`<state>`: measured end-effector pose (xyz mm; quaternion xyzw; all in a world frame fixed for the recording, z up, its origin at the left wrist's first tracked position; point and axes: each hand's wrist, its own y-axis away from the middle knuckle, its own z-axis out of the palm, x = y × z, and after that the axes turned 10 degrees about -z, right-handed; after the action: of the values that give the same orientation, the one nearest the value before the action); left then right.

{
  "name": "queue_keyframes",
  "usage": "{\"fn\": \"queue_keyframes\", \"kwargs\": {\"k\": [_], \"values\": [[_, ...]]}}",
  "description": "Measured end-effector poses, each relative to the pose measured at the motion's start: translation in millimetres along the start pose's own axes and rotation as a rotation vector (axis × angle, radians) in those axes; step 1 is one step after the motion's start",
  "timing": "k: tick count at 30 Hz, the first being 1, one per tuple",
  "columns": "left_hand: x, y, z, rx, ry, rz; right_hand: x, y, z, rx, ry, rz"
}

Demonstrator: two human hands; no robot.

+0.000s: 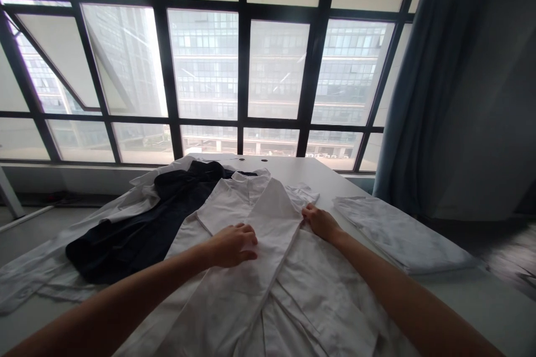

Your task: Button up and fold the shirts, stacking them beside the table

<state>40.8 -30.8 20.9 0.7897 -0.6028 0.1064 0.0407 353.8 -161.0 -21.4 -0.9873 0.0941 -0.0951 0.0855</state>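
Nearby, right of the hands (322, 223) — folded cloth (402, 234), perhaps bedding

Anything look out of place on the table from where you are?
The dark garment stands out: it lies bunched and rumpled, seemingly tucked partly under the white shirt, whereas the folded white cloth on the right sits neat.

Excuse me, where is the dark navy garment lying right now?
In the head view, the dark navy garment lies on the white table, just left of the white shirt and the left hand.
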Motion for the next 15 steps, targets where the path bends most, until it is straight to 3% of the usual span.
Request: {"fn": "queue_keyframes", "kwargs": {"k": [4,11,15], "values": [[-6.8,-59.4,7.8,0.093,-0.106,0.015,-7.4,11.5,-3.0,0.012,0.014,0.071],[-7.9,-201.0,-4.2,0.388,-0.133,-0.27,-11.3,21.8,-8.8,0.143,0.015,0.03],[-25.5,-263.2,-9.6,0.362,0.085,-0.442,-9.6,17.5,-9.1,0.185,-0.023,0.052]]}}
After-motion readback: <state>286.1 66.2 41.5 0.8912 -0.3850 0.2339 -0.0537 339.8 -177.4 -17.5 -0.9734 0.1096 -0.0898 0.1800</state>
